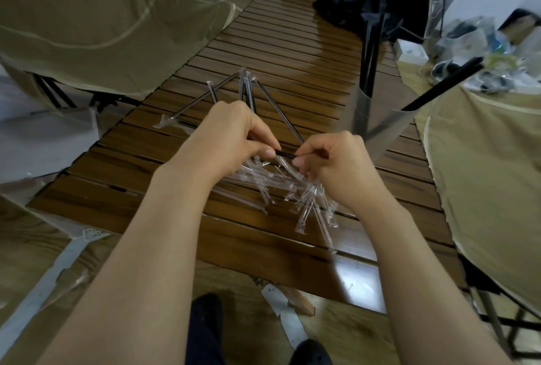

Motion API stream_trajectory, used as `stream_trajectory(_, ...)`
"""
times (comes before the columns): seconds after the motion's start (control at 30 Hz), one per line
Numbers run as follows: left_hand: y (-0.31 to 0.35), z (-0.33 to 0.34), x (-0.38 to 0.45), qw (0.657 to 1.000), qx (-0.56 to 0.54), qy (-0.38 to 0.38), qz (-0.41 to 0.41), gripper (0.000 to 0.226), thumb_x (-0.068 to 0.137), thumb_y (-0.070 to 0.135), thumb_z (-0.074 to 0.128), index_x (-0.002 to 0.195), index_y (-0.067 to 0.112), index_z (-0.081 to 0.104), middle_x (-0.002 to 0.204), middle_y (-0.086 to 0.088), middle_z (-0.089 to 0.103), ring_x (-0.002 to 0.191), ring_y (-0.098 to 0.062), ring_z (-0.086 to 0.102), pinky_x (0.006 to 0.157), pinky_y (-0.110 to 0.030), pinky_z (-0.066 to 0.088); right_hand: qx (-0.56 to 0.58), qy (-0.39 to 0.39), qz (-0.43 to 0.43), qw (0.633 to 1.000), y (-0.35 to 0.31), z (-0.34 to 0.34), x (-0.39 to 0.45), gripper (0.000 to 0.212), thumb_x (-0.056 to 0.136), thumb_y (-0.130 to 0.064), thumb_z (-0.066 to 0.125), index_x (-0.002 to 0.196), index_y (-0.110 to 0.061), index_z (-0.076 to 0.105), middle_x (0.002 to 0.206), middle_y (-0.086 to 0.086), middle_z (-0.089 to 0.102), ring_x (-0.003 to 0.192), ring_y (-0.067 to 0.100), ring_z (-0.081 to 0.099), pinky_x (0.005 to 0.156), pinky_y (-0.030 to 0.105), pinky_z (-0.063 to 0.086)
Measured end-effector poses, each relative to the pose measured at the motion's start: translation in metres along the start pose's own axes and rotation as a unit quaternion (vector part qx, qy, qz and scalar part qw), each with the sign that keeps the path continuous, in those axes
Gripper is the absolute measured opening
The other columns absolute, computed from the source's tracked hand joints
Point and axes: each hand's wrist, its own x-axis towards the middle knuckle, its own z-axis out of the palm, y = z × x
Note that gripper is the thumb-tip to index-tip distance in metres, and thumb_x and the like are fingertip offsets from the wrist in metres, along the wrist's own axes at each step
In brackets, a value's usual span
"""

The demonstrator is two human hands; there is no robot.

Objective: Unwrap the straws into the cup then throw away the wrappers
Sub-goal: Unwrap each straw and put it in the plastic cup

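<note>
I pinch a black straw [285,154] between both hands above the slatted wooden table [292,51]. My left hand [234,133] curls round one end, thumb and forefinger closed on it, and my right hand [330,159] grips the other end the same way, so a short bare length of straw shows between my thumbs. Whether a wrapper still covers the part inside my fingers I cannot tell. Under my hands lies a heap of clear empty wrappers [281,189], spilling toward the near edge of the table. Beyond my left hand several wrapped straws [248,92] lie fanned on the slats. To the right of my right hand stands the clear cup [377,118], near the table's right edge, with black straws [369,51] standing in it.
</note>
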Motion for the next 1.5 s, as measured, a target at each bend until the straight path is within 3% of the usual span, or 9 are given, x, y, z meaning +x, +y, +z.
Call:
stream_trajectory(0.17,0.000,-0.001,0.000,1.000,-0.007,0.017,0.011,0.015,0.080,0.022,0.075,0.093,0.030,0.077,0.085,0.019,0.067,0.078,0.013,0.057,0.070,0.000,0.038,0.001,-0.049,0.010,0.999,0.003,-0.002,0.003,0.019,0.097,-0.018,0.053,0.086,-0.017,0.069,0.063,-0.008,0.059,0.053,0.000,0.053,0.055,0.012,0.047)
stream_trajectory(0.33,-0.002,-0.005,-0.001,1.000,0.001,0.014,0.017,0.014,0.081,0.022,0.074,0.093,0.028,0.078,0.087,0.018,0.069,0.079,0.011,0.059,0.072,0.000,0.038,0.026,-0.098,0.008,0.995,0.007,-0.003,0.001,0.022,0.098,-0.026,0.048,0.086,-0.021,0.066,0.059,-0.007,0.055,0.050,0.005,0.050,0.055,0.019,0.045)
stream_trajectory(0.4,-0.003,-0.006,-0.001,1.000,0.003,0.019,0.015,0.014,0.082,0.021,0.074,0.093,0.029,0.077,0.087,0.018,0.068,0.079,0.012,0.057,0.072,0.000,0.037,0.010,-0.088,-0.013,0.996,0.005,-0.001,0.001,0.006,0.091,-0.030,0.060,0.093,-0.025,0.062,0.069,-0.008,0.060,0.059,0.005,0.056,0.058,0.016,0.048)
stream_trajectory(0.5,-0.003,-0.007,-0.001,1.000,-0.001,0.024,0.012,0.015,0.082,0.022,0.074,0.094,0.029,0.077,0.086,0.020,0.064,0.078,0.012,0.054,0.079,-0.002,0.034,-0.009,-0.026,-0.031,0.999,0.006,0.000,0.002,0.011,0.083,-0.025,0.069,0.090,-0.023,0.061,0.078,-0.009,0.061,0.068,0.001,0.057,0.061,0.013,0.048)
stream_trajectory(0.7,-0.005,-0.007,-0.001,1.000,-0.004,0.026,0.006,0.015,0.082,0.023,0.074,0.094,0.031,0.076,0.095,0.013,0.071,0.077,0.013,0.052,0.075,-0.001,0.031,0.000,-0.029,-0.011,1.000,0.010,-0.002,0.001,0.025,0.097,-0.026,0.050,0.079,-0.020,0.065,0.058,-0.005,0.060,0.047,-0.002,0.052,0.052,0.009,0.043)
stream_trajectory(0.87,-0.007,-0.009,-0.002,1.000,0.003,0.030,-0.002,0.014,0.081,0.022,0.074,0.093,0.031,0.076,0.100,0.010,0.073,0.081,0.008,0.055,0.074,-0.002,0.033,-0.033,-0.029,-0.027,0.999,0.008,0.000,0.002,0.005,0.089,-0.027,0.063,0.091,-0.025,0.059,0.076,-0.011,0.059,0.063,-0.003,0.054,0.056,0.010,0.041)
stream_trajectory(1.13,-0.009,-0.010,-0.003,0.999,0.001,0.034,-0.012,0.015,0.082,0.022,0.073,0.094,0.030,0.076,0.102,0.010,0.072,0.088,0.005,0.058,0.080,-0.006,0.033,-0.015,-0.013,-0.034,0.999,0.016,-0.002,0.003,0.021,0.097,-0.025,0.051,0.084,-0.017,0.065,0.067,-0.006,0.061,0.056,-0.002,0.054,0.054,0.009,0.042)
stream_trajectory(1.3,-0.011,-0.012,-0.004,0.999,0.000,0.045,-0.017,0.015,0.082,0.023,0.073,0.095,0.030,0.076,0.100,0.010,0.072,0.076,0.011,0.052,0.080,-0.006,0.034,-0.025,0.000,-0.046,0.999,0.016,-0.001,0.003,0.008,0.087,-0.024,0.066,0.089,-0.023,0.059,0.080,-0.010,0.059,0.072,0.000,0.057,0.062,0.013,0.045)
stream_trajectory(1.5,-0.012,-0.012,-0.004,0.998,0.001,0.051,-0.021,0.014,0.083,0.024,0.072,0.096,0.029,0.076,0.104,0.008,0.072,0.077,0.009,0.052,0.088,-0.014,0.037,-0.026,-0.018,-0.029,0.999,0.021,-0.002,0.003,0.021,0.097,-0.025,0.049,0.083,-0.019,0.063,0.072,-0.003,0.061,0.063,0.005,0.058,0.056,0.013,0.046)
